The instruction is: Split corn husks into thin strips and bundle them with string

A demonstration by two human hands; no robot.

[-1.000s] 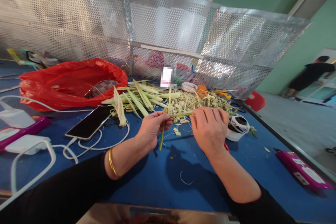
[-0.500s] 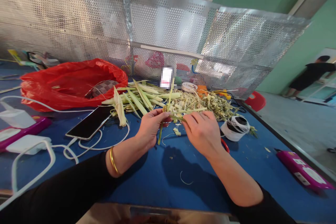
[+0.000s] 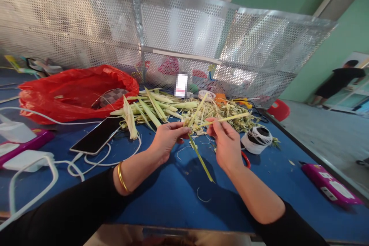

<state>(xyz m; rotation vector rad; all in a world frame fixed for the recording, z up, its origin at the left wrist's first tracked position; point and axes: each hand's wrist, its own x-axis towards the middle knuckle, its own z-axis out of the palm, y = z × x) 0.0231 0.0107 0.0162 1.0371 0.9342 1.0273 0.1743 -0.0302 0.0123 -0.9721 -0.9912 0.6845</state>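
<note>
My left hand pinches the folded middle of some corn husk strips between thumb and fingers. From that pinch, one green husk strip hangs down to the right over the blue table. A paler husk strip slants up and away. Between thumb and fingers, my right hand grips a third husk strip, which runs sideways from the left hand and sticks out past the fingers. Just beyond the hands lie whole corn husks and a heap of shredded dry plant bits.
A red plastic bag lies at back left, near a black phone and white cables. White thread spool and red-handled tool sit by my right hand. Purple power strip lies right; perforated metal screen stands behind. A person stands far right.
My right hand has turned and now pinches the sideways strip. The green strip below has swung to the right and shows longer. The upper strip leans more to the right.
</note>
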